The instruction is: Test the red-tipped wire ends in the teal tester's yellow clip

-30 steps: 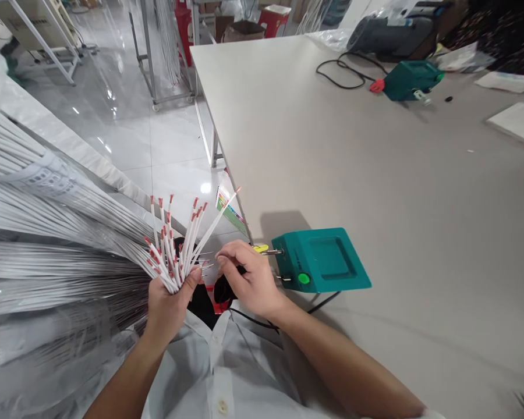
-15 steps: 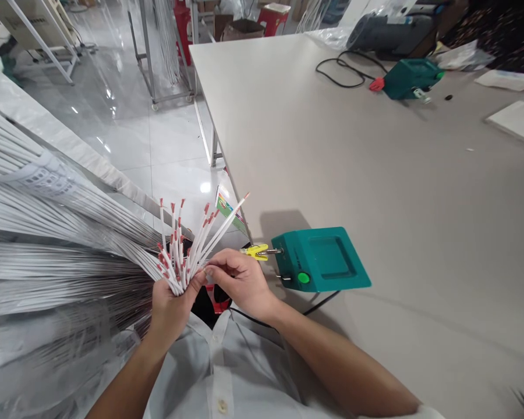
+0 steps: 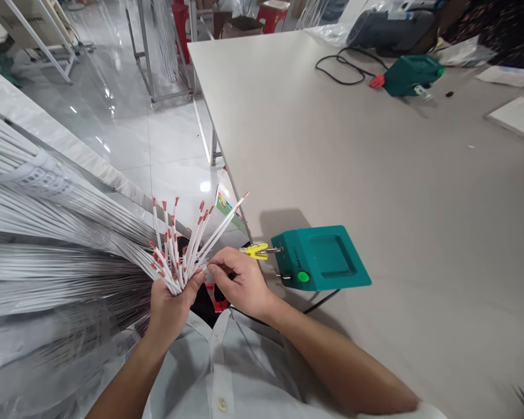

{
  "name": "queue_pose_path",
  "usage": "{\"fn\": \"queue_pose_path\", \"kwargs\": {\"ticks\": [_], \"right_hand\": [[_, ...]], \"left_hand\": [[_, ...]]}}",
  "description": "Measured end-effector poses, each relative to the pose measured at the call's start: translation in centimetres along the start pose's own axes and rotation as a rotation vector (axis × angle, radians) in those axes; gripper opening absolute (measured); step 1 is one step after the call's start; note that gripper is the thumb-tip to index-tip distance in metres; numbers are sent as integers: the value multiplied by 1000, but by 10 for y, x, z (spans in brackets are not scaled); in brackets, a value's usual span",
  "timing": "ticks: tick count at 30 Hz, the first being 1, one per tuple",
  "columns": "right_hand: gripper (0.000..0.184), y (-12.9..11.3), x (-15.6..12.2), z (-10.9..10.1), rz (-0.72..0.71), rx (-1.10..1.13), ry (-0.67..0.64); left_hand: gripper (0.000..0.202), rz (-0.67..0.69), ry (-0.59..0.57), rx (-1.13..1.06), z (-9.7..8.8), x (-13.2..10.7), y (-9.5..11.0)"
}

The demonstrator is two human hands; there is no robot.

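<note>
My left hand point(image 3: 171, 307) is closed round a fanned bunch of white cables with red tips point(image 3: 181, 244); the cables run off to the left into a large white bundle point(image 3: 48, 233). My right hand point(image 3: 240, 282) pinches one cable of the bunch near my left thumb. Just right of my right hand sits a small green box with a green button point(image 3: 321, 258) at the table's near edge. A yellow clip point(image 3: 254, 251) sticks out of its left side, close to my right fingers.
The grey table point(image 3: 375, 157) also carries a second green box point(image 3: 410, 74) with a red plug and black cord, a dark machine and white sheets at the far right. Metal racks stand on the glossy floor at the back left.
My right hand has moved left from the yellow clip to the cable bunch and pinched a cable. The bunch has shifted slightly.
</note>
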State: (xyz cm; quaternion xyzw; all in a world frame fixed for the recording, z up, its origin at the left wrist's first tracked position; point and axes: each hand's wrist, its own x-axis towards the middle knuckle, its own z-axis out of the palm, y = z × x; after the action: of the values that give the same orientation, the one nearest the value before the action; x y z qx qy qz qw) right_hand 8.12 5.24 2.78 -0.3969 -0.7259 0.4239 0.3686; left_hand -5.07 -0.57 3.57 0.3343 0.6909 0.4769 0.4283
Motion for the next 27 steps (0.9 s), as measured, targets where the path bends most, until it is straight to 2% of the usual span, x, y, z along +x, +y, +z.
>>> {"fn": "queue_pose_path", "kwargs": {"ticks": [3, 7, 12, 16, 19, 24, 27], "right_hand": [[13, 0, 1, -5, -20, -87, 31], [14, -2, 4, -13, -150, 8, 102], [12, -1, 8, -18, -324, 41, -35], [12, 3, 8, -17, -342, -69, -106], [15, 6, 7, -17, -413, -167, -117], [18, 7, 2, -17, -615, -506, -51], [18, 6, 0, -14, -670, -627, 17]], "left_hand": [[18, -14, 6, 5, -2, 0, 0], [18, -6, -19, 5, -4, 3, -1], [16, 7, -79, 30, -5, 3, 1], [16, 31, -114, 86, -6, 2, 5], [13, 44, -112, 117, -5, 1, 7], [14, -10, -77, 97, 1, 1, 9], [17, -64, -43, 40, 2, 0, 9]]}}
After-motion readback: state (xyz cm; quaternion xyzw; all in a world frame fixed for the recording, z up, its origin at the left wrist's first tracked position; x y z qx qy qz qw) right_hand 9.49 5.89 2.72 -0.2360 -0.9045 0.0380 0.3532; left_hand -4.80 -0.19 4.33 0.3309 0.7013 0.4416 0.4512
